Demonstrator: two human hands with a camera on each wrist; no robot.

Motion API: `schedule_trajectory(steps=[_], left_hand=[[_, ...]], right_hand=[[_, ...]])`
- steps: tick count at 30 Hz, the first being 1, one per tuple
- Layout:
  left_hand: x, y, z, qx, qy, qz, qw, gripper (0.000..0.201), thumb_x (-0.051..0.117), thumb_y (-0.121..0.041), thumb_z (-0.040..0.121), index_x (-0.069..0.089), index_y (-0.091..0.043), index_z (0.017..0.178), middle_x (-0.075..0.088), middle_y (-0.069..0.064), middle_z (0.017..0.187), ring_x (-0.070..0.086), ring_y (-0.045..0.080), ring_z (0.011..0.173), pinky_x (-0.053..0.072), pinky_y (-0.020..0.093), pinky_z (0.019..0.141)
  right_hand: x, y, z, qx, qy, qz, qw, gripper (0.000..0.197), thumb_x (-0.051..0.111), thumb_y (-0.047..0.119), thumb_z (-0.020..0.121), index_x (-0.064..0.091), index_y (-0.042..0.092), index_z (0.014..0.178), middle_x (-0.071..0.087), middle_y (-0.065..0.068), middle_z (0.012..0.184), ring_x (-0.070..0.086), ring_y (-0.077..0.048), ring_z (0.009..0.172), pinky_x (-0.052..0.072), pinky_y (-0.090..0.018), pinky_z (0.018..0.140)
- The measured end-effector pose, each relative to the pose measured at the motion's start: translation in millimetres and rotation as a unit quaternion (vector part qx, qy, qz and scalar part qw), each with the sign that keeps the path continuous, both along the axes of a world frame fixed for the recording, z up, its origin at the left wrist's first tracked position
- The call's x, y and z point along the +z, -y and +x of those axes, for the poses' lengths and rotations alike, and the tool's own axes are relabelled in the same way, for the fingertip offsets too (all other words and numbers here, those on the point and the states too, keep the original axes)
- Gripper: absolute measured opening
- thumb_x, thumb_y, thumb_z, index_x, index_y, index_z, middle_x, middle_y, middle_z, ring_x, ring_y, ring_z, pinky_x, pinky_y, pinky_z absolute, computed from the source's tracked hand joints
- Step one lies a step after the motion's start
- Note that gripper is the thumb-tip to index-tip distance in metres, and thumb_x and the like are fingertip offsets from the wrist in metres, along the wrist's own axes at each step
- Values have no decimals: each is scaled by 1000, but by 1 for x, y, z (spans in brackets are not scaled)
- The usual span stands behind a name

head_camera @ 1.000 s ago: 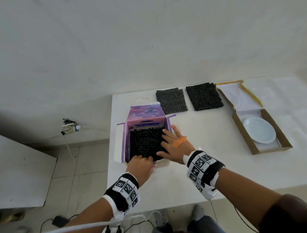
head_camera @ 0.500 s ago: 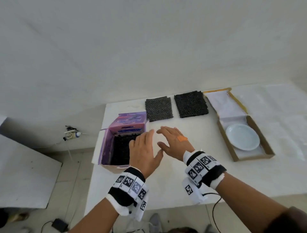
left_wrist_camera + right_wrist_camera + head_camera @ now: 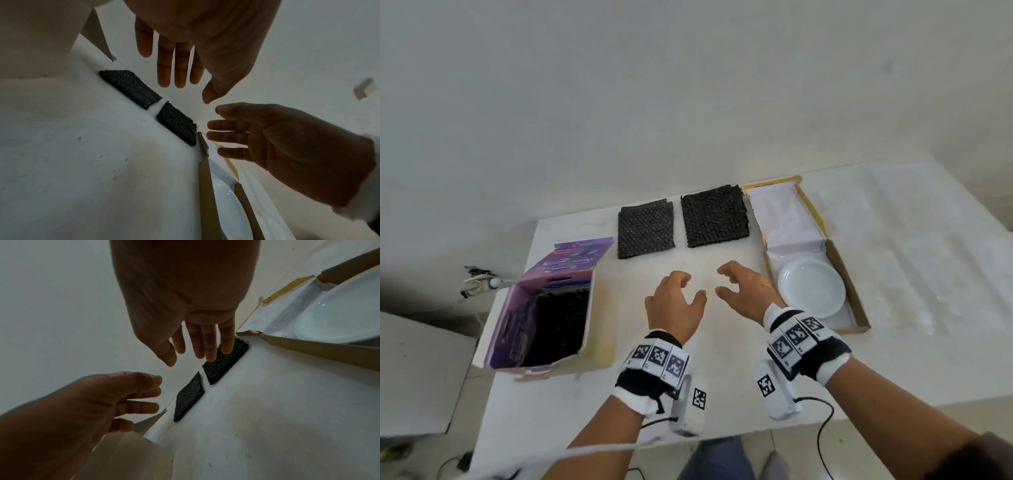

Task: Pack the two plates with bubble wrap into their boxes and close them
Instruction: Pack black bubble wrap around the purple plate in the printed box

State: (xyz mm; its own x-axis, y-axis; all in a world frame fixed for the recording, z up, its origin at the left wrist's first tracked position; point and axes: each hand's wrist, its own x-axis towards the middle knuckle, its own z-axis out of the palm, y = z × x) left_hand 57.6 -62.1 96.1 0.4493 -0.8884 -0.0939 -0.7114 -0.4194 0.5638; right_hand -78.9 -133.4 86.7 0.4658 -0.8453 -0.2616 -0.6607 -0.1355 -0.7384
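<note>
An open purple box stands at the table's left, with black bubble wrap lying inside; no plate shows in it. Two black bubble wrap squares lie flat at the back. At the right, an open brown box holds a white plate on white paper. My left hand and right hand hover side by side above the bare table between the boxes, fingers loosely bent, holding nothing. The left wrist view shows the left hand empty, and the right wrist view shows the right hand empty above a bubble wrap square.
The table's left edge runs just beside the purple box, with a wall socket and plug beyond it. A lower white surface sits at the far left. Thin white sheeting covers the table's right part. Cables hang from both wrists.
Both hands have come up out of the purple box, leaving the black bubble wrap inside, and moved right to the middle of the table. They now hover empty.
</note>
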Motion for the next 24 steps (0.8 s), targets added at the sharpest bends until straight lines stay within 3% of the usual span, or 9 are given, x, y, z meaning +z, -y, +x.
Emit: schedule_trajectory(steps=[8,11,15,17,20,24], left_hand=[[-46,110,27,-1,-38,37,999,29,57,-26,88,55,-12,114,57,8,117,55,26,107,43,43,94],[-70,154,39,7,-38,47,998,29,56,-25,89,55,-8,113,56,13,116,54,29,107,44,42,92],[-96,196,49,15,5,72,997,32,51,-31,92,54,-6,113,54,14,117,52,33,109,44,45,89],[-106,212,50,12,39,103,994,36,46,-34,94,52,-6,116,52,14,120,50,33,110,43,47,88],[-114,228,50,32,66,137,988,41,45,-36,94,47,-7,123,52,14,122,47,33,114,41,47,88],[-111,241,48,82,47,132,987,57,61,-28,86,33,-9,133,54,15,124,47,34,118,36,48,95]], right_hand=[[-36,76,28,42,-85,22,995,39,52,29,92,44,21,130,47,2,138,50,-19,119,43,-33,97],[-51,111,45,59,-104,17,993,42,53,27,92,43,19,132,41,0,143,45,-20,126,40,-35,101],[-71,145,63,64,-141,9,988,48,53,28,92,39,20,137,23,-5,155,21,-19,143,17,-37,117],[-79,155,68,63,-154,16,986,49,52,27,92,38,20,138,19,-6,156,14,-17,145,7,-36,118],[-89,162,69,60,-164,27,984,48,53,27,91,39,20,137,20,-7,156,18,-19,144,11,-36,118],[-95,166,69,53,-163,26,985,50,56,28,90,40,19,136,23,-7,155,26,-26,139,22,-37,115]])
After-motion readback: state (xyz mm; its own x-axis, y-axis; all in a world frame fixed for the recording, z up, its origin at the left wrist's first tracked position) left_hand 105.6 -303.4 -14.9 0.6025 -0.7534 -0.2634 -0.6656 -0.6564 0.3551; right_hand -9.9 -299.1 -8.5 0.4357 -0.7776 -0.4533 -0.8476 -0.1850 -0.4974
